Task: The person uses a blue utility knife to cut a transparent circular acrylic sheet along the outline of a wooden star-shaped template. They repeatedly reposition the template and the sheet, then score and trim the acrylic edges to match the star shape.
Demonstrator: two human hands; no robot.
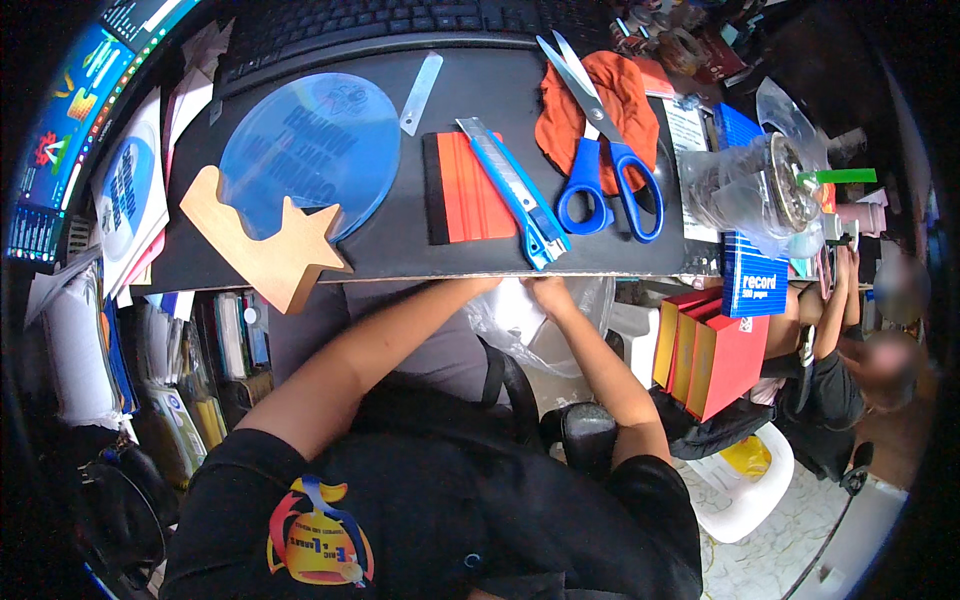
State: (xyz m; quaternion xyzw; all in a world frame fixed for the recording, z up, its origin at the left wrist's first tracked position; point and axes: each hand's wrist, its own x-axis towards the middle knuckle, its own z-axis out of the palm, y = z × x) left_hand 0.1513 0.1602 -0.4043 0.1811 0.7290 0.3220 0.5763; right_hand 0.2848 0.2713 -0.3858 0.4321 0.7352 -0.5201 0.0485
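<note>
My left hand [482, 286] and my right hand [546, 289] are close together at the table's front edge, which hides most of their fingers. Between and just below them is a white sheet-like thing [517, 308], with a clear plastic bag [572, 335] around it; whether either hand grips these I cannot tell. On the black tabletop beyond them lie a blue cutter knife [513, 190] across an orange squeegee [462, 190], and blue-handled scissors [588, 150] on an orange cloth [625, 95]. To the left, a star-ended wooden piece [262, 245] overlaps a round blue printed disc [305, 140].
A narrow translucent strip [421, 95] lies near the keyboard [390, 22]. At right stand a plastic cup [745, 185] with a green straw and a blue record book [755, 275]. Red box-like volumes [715, 355] and a white chair [745, 490] are below. Another person's arm [835, 310] shows farther right.
</note>
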